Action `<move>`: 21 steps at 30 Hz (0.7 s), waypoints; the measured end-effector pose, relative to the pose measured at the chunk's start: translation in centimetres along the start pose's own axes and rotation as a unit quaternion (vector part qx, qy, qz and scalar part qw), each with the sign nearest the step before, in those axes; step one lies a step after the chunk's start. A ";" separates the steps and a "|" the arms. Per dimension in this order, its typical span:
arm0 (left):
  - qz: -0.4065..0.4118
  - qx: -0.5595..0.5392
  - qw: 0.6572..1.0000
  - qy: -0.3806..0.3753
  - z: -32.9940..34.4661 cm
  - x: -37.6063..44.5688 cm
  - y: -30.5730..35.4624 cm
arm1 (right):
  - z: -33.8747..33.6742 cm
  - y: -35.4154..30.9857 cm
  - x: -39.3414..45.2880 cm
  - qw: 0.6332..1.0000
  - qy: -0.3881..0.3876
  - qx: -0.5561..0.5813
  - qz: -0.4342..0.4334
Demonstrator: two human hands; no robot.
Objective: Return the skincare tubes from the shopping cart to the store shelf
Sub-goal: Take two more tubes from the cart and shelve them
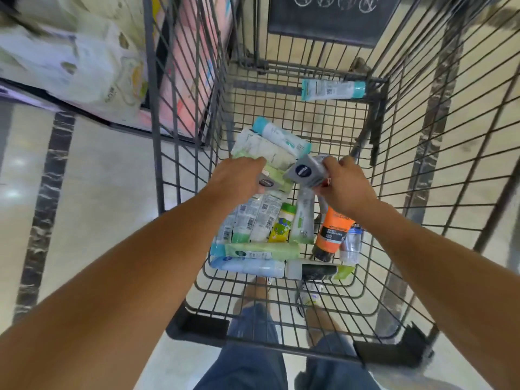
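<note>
Both hands are down inside the shopping cart [180, 114], over the pile of skincare tubes [270, 237] on the cart floor. Left hand [239, 175] is closed around a grey tube [268, 183] with a dark round logo, gripped near its end. Right hand [344, 182] is closed on a grey pack [305, 171] with a dark blue round logo, tilted, held just above the pile; something red shows under the fingers, can't tell what.

Pile under the hands: white and green tubes with barcodes side by side, a yellow tube [281, 228] with a green cap, an orange tube [333, 230] with a black cap at the right, and a pale blue tube [247, 266] lying across the near edge. 2 white tubes with teal ends sit just beyond the hands. 1 more teal-capped tube [332, 90] lies alone at the far end of the cart, well apart from the rest.

Store shelf [84, 66] is at upper left, blurred, stocked with white and pink packs. No tube is on it that I can make out.
</note>
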State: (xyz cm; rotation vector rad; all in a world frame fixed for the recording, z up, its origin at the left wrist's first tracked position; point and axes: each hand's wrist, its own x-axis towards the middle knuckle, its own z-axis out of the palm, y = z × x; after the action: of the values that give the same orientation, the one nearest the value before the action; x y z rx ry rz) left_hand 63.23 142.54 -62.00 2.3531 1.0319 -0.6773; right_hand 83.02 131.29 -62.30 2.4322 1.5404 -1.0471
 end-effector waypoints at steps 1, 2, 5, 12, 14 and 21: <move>-0.030 -0.099 0.995 0.010 -0.1 -0.4 0.1 | -0.9 -0.3 -0.1 0.997 -0.006 0.074 0.018; -0.057 -0.198 0.978 0.022 -0.2 -0.8 0.1 | -1.8 -0.6 -0.3 0.991 -0.014 0.125 0.032; -0.109 -0.450 0.885 0.049 -0.9 -2.1 0.3 | -4.9 -1.5 -1.8 0.961 -0.038 0.264 0.066; -0.150 -0.670 0.723 0.074 -5.5 -8.2 2.7 | -12.2 -4.4 -8.2 0.891 -0.068 0.443 0.073; -0.157 -0.703 0.688 0.091 -7.2 -10.6 3.9 | -14.0 -5.4 -10.4 0.890 -0.074 0.448 0.040; -0.173 -0.780 0.568 0.197 -10.4 -21.4 7.2 | -19.2 -9.0 -17.6 0.899 -0.078 0.425 -0.065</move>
State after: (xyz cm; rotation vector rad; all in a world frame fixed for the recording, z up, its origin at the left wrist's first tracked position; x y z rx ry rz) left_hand 58.64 133.13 -39.47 0.6361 1.3482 0.6290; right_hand 80.62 129.93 -34.86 2.6043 1.3800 -2.2710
